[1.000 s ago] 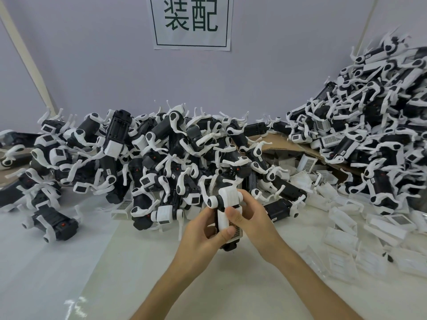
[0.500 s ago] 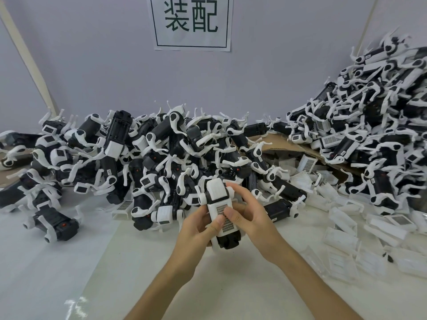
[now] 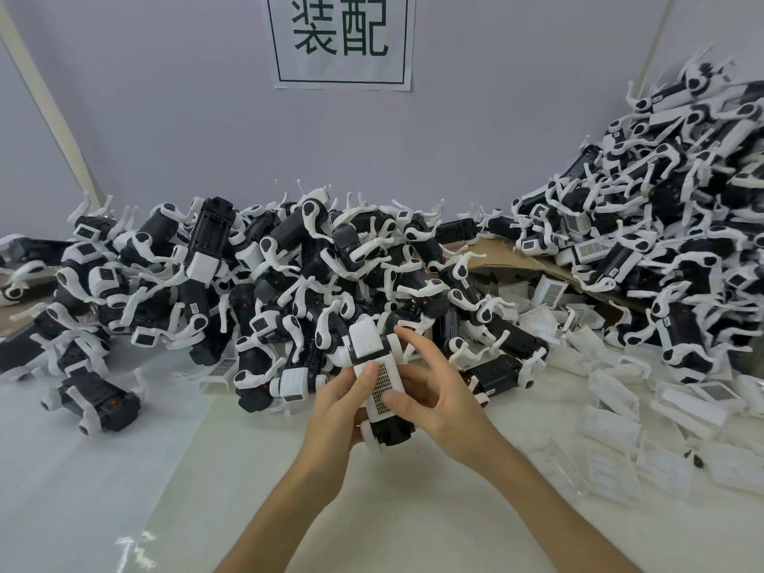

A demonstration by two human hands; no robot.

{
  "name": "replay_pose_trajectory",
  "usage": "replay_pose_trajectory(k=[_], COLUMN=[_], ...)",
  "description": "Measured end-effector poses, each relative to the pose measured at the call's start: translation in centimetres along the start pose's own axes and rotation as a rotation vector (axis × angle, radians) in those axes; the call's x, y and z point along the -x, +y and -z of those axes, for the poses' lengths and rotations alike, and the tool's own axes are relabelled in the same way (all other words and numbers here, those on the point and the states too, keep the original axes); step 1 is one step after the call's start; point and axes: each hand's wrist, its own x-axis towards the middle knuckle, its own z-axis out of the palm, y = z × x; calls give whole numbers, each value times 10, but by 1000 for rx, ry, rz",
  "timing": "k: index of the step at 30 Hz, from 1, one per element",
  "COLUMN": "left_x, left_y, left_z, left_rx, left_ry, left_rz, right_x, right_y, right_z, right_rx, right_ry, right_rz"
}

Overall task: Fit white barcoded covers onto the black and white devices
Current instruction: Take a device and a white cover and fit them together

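A black and white device (image 3: 372, 357) is held above the table at centre, its white barcoded cover (image 3: 382, 388) facing up. My left hand (image 3: 335, 411) grips the device from the left, thumb on the cover's upper edge. My right hand (image 3: 434, 399) holds it from the right: its thumb presses the cover's lower part, while its fingers are raised and spread over the device's far end. The device's black end (image 3: 392, 432) points toward me.
A big heap of black and white devices (image 3: 289, 275) fills the table's back and left. A taller heap (image 3: 669, 208) rises at the right on cardboard (image 3: 508, 262). Loose white covers (image 3: 612, 407) lie scattered at the right. One device (image 3: 95, 401) lies apart at the left.
The device has tilted from upright to lying back, so its barcoded cover now faces up. Both thumbs have shifted onto the cover, and my right fingers have lifted off.
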Motion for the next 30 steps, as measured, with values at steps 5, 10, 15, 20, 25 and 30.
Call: replay_pose_trajectory(k=[5, 10, 15, 20, 25, 30], left_x=[2, 2, 1, 1, 1, 0], left_y=[0, 0, -4, -5, -5, -2], left_z=[-2, 0, -1, 0, -2, 1], left_rx=[-10, -130, -202, -209, -223, -218], left_ry=[-67, -163, -120, -94, -94, -46], left_rz=[33, 5, -67, -88, -78, -78], right_x=[-2, -4, -3, -3, -1, -1], right_y=[2, 8, 10, 11, 13, 12], right_z=[7, 8, 6, 2, 3, 0], right_rx=[-114, -26, 14, 43, 99, 221], right_ry=[49, 86, 119, 123, 161, 205], right_rz=[-51, -47, -9, -8, 1, 60])
